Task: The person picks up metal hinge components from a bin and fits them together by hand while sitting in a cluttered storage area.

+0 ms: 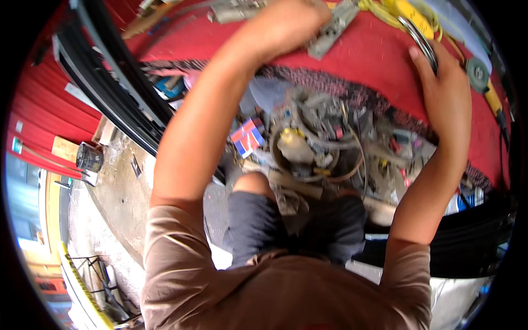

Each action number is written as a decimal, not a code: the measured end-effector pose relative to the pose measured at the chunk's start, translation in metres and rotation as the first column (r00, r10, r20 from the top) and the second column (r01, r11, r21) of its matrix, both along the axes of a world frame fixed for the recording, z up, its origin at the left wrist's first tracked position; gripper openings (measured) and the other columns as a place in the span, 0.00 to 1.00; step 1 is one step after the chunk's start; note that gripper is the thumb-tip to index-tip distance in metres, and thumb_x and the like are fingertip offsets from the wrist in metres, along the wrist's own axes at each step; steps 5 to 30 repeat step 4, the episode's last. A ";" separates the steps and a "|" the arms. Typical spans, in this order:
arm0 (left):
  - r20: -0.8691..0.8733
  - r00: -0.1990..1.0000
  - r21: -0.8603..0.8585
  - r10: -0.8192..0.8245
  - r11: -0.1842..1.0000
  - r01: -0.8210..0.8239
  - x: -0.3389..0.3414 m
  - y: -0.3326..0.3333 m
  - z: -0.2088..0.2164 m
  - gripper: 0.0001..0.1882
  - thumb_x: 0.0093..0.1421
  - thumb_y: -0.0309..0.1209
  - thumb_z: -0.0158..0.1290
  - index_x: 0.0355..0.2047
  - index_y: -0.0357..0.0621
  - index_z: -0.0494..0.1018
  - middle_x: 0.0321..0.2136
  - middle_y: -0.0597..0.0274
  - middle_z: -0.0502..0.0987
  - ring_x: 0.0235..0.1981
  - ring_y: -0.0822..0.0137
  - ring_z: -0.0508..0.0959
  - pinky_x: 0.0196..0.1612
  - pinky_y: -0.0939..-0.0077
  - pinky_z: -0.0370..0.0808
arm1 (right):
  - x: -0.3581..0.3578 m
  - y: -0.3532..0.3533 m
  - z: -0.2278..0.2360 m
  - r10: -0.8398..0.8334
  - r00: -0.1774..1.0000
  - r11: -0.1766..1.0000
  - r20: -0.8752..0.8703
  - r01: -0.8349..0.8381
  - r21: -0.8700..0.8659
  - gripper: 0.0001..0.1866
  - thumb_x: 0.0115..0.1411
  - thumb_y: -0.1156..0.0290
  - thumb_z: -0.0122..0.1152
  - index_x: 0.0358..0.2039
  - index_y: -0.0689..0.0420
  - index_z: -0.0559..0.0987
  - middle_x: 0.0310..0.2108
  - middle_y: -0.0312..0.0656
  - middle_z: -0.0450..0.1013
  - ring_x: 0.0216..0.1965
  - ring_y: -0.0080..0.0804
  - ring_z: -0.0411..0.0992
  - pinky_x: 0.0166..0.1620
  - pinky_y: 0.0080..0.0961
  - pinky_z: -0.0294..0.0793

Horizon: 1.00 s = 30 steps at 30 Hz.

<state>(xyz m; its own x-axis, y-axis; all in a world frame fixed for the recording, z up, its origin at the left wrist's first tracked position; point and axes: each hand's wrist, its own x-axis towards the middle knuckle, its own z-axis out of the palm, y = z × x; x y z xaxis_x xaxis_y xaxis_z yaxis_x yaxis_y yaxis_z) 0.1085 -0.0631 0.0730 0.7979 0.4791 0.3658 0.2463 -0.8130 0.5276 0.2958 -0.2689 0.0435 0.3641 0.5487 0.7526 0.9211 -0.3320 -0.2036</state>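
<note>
At the top of the head view my left hand [300,21] reaches over the red-covered work surface [379,63]. It meets the edge of a grey slotted metal piece [333,30]; its fingers are hidden, so I cannot tell whether they grip it. On the right, my right hand [448,82] is closed around a shiny curved metal tool [421,41], whose exact kind is unclear. Beyond that tool lies a yellow tool [413,17] among yellow cord [379,12]. A grey-green round device [477,74] sits right of my right hand.
Under the surface's patterned edge, a round bucket [280,157] stands amid cluttered metal parts and hoses. A red-and-blue box [247,137] is beside it. Long black frame profiles [110,91] rise at left. Farther left are a black bucket [89,157] and a yellow-edged board [82,286].
</note>
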 end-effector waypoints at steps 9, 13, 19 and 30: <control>-0.016 0.997 -0.161 -0.078 0.984 0.074 0.030 0.011 -0.018 0.17 0.66 0.35 0.50 0.41 0.35 0.83 0.30 0.60 0.83 0.32 0.71 0.78 0.39 0.73 0.74 | 0.029 -0.015 -0.003 0.018 0.998 0.981 -0.056 -0.028 -0.192 0.27 0.70 0.48 0.59 0.54 0.61 0.81 0.45 0.58 0.80 0.49 0.50 0.79 0.53 0.37 0.74; -0.016 0.997 -0.161 -0.078 0.984 0.074 0.030 0.011 -0.018 0.17 0.66 0.35 0.50 0.41 0.35 0.83 0.30 0.60 0.83 0.32 0.71 0.78 0.39 0.73 0.74 | 0.029 -0.015 -0.003 0.018 0.998 0.981 -0.056 -0.028 -0.192 0.27 0.70 0.48 0.59 0.54 0.61 0.81 0.45 0.58 0.80 0.49 0.50 0.79 0.53 0.37 0.74; -0.016 0.997 -0.161 -0.078 0.984 0.074 0.030 0.011 -0.018 0.17 0.66 0.35 0.50 0.41 0.35 0.83 0.30 0.60 0.83 0.32 0.71 0.78 0.39 0.73 0.74 | 0.029 -0.015 -0.003 0.018 0.998 0.981 -0.056 -0.028 -0.192 0.27 0.70 0.48 0.59 0.54 0.61 0.81 0.45 0.58 0.80 0.49 0.50 0.79 0.53 0.37 0.74; -0.016 0.997 -0.161 -0.078 0.984 0.074 0.030 0.011 -0.018 0.17 0.66 0.35 0.50 0.41 0.35 0.83 0.30 0.60 0.83 0.32 0.71 0.78 0.39 0.73 0.74 | 0.029 -0.015 -0.003 0.018 0.998 0.981 -0.056 -0.028 -0.192 0.27 0.70 0.48 0.59 0.54 0.61 0.81 0.45 0.58 0.80 0.49 0.50 0.79 0.53 0.37 0.74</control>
